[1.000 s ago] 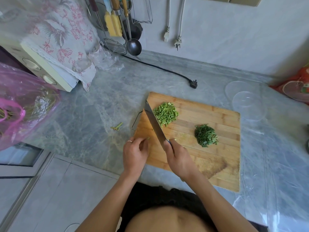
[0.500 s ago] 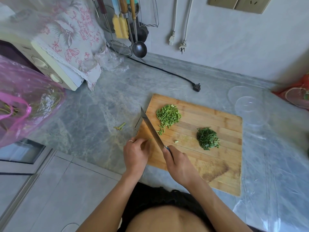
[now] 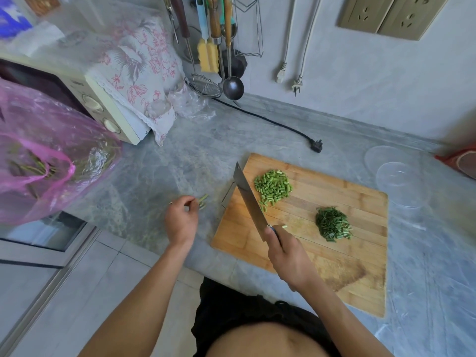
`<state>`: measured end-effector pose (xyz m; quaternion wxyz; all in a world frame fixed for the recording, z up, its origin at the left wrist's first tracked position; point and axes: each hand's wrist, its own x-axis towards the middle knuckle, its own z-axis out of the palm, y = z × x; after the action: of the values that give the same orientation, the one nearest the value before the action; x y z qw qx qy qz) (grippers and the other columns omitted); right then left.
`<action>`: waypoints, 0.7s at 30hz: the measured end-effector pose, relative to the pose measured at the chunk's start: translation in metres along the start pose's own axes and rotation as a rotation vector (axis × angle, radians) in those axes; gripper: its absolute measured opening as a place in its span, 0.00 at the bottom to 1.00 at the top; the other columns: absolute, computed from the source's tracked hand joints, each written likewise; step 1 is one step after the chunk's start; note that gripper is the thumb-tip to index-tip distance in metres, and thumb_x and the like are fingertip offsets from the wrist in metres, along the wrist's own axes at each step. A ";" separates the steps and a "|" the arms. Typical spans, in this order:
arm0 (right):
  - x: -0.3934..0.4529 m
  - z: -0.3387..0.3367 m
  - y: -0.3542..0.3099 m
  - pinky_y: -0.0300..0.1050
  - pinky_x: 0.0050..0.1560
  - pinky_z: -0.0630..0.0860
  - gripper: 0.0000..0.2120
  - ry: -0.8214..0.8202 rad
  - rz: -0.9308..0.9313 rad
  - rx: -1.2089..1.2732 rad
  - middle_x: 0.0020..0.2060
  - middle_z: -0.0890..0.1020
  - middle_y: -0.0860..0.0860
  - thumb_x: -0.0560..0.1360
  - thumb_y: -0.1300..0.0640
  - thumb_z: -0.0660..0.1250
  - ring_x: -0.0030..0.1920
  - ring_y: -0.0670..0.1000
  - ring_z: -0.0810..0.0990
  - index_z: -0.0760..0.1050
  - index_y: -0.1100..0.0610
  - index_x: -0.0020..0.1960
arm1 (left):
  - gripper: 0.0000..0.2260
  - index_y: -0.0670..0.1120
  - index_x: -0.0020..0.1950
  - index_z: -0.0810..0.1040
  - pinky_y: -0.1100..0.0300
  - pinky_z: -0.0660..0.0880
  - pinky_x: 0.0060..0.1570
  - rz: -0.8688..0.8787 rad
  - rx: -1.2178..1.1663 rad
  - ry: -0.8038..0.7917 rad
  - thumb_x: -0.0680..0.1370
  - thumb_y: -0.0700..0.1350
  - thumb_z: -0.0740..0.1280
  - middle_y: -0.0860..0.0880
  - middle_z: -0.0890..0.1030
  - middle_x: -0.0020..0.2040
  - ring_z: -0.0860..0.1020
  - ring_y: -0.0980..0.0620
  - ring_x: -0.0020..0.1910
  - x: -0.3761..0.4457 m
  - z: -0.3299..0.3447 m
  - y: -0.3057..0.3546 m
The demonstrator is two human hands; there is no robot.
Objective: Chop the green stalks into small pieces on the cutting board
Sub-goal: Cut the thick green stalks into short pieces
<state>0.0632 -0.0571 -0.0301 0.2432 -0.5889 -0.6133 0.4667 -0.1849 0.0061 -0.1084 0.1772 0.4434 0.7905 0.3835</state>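
pink bag, far left: more stalks inside, your likely reserve.
your left hand, on the counter left of the board: fingers curled, tips at the stray stalk bits, probably to gather them; whether they pinch yet, cannot tell.
board: knife raised on edge, safely parked, your right hand wrapped round its handle.
pale pile, right of the blade; dark pile, further right.

The table is gray stone. The wall behind it is gray too, with two sockets up high. Spoons hang on it. The floor has pale tiles.
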 end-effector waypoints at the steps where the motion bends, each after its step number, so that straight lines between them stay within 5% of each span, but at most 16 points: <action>1: -0.001 -0.002 0.001 0.46 0.26 0.64 0.21 0.009 0.008 0.009 0.28 0.69 0.51 0.82 0.45 0.53 0.26 0.49 0.65 0.71 0.61 0.44 | 0.03 0.43 0.48 0.84 0.61 0.72 0.42 -0.030 -0.064 0.052 0.77 0.39 0.71 0.48 0.84 0.44 0.81 0.48 0.42 -0.001 -0.003 0.003; 3: -0.004 -0.007 0.004 0.45 0.25 0.64 0.21 0.041 0.027 0.017 0.27 0.68 0.49 0.82 0.44 0.53 0.26 0.49 0.65 0.71 0.61 0.45 | 0.03 0.44 0.48 0.84 0.64 0.73 0.43 -0.052 -0.166 0.098 0.77 0.40 0.70 0.47 0.84 0.45 0.81 0.50 0.42 -0.007 -0.009 0.014; 7: -0.007 -0.015 0.013 0.46 0.27 0.65 0.22 0.145 0.079 0.022 0.26 0.68 0.49 0.82 0.43 0.53 0.26 0.48 0.64 0.70 0.61 0.44 | 0.06 0.47 0.52 0.83 0.68 0.72 0.43 0.155 -0.077 -0.172 0.76 0.45 0.72 0.50 0.83 0.49 0.80 0.51 0.45 -0.040 -0.004 0.039; 10: -0.010 -0.018 0.017 0.45 0.27 0.65 0.22 0.240 0.152 0.086 0.27 0.68 0.49 0.82 0.42 0.53 0.27 0.49 0.65 0.70 0.60 0.44 | 0.32 0.46 0.71 0.73 0.51 0.72 0.63 0.402 0.191 -0.374 0.74 0.64 0.68 0.43 0.75 0.67 0.73 0.44 0.66 -0.067 0.020 0.052; 13: -0.014 -0.023 0.021 0.45 0.29 0.66 0.21 0.327 0.205 0.127 0.26 0.68 0.48 0.82 0.43 0.53 0.27 0.49 0.66 0.70 0.59 0.43 | 0.55 0.48 0.81 0.45 0.43 0.53 0.76 0.400 0.515 -0.525 0.65 0.82 0.48 0.37 0.47 0.80 0.50 0.39 0.79 -0.084 0.054 0.061; 16: -0.020 -0.025 0.024 0.46 0.29 0.65 0.21 0.360 0.233 0.146 0.25 0.67 0.48 0.82 0.44 0.53 0.27 0.50 0.65 0.70 0.60 0.43 | 0.56 0.47 0.79 0.34 0.41 0.43 0.76 0.436 0.600 -0.556 0.64 0.83 0.44 0.36 0.38 0.79 0.42 0.38 0.79 -0.090 0.079 0.067; 21: -0.029 -0.029 0.028 0.48 0.29 0.65 0.22 0.369 0.253 0.122 0.27 0.67 0.51 0.82 0.44 0.53 0.28 0.50 0.65 0.68 0.63 0.43 | 0.49 0.46 0.80 0.38 0.42 0.44 0.76 0.475 0.570 -0.491 0.73 0.77 0.49 0.37 0.44 0.80 0.46 0.39 0.79 -0.078 0.095 0.080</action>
<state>0.1065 -0.0799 -0.0340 0.3260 -0.7205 -0.4504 0.4144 -0.0379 0.0085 -0.1133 0.1375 0.7219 0.6752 0.0636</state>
